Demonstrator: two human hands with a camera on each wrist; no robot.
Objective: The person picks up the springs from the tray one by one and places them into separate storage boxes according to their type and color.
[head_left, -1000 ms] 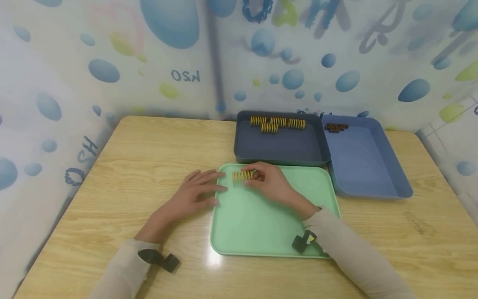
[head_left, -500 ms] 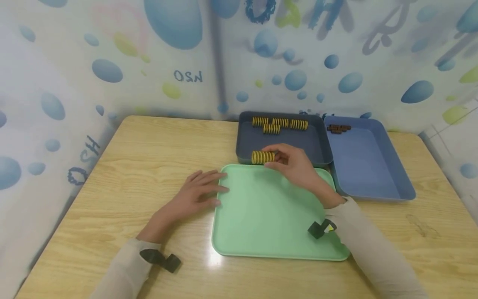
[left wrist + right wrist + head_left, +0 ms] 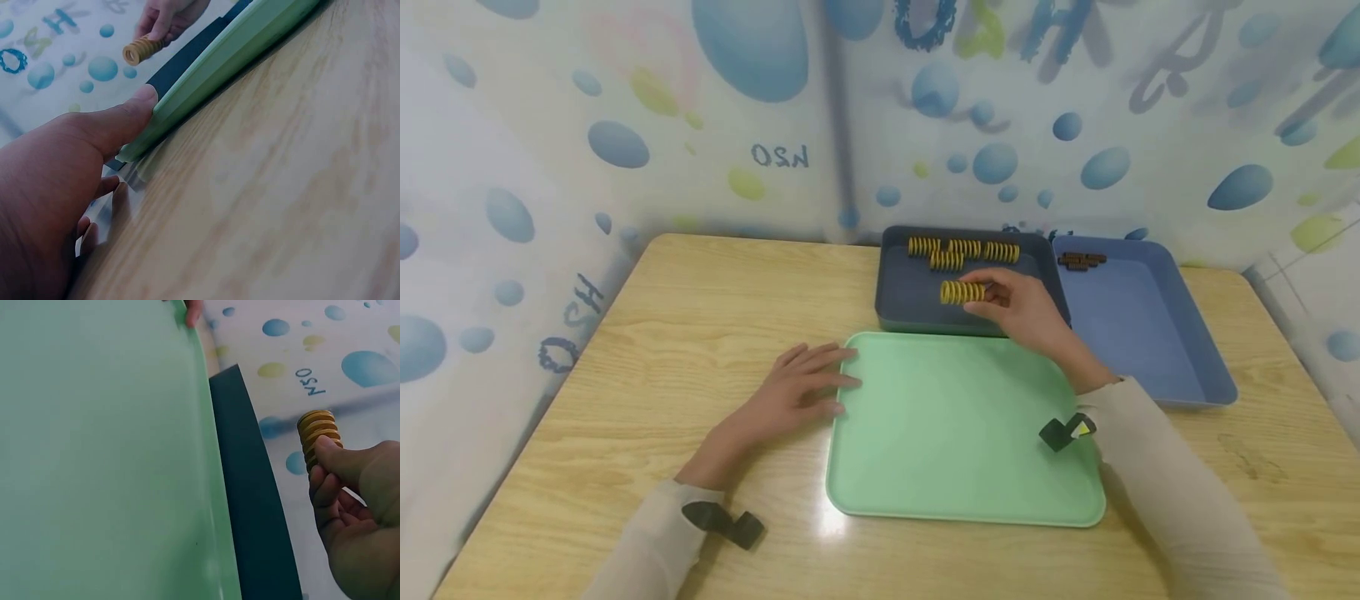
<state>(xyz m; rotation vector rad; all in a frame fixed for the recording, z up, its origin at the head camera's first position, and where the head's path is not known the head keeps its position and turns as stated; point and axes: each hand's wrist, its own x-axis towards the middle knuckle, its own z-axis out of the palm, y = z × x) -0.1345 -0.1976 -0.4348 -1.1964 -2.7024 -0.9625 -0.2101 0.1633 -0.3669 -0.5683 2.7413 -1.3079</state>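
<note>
My right hand pinches a yellow coil spring by its right end, above the dark grey tray. In the right wrist view the thumb presses on the side of the spring, which is raised over the tray's wall. Several more yellow springs lie at the back of that dark tray. My left hand has its fingers spread, the tips at the left rim of the light green tray. The left wrist view has its thumb against the green tray's side.
A blue tray stands right of the dark tray, with several small dark brown springs in its back left corner. The wooden table backs onto a wall patterned with drops.
My right hand has lifted the yellow spring off the green tray and carried it right and back, over the dark tray. The left hand has stayed at the green tray's rim.
</note>
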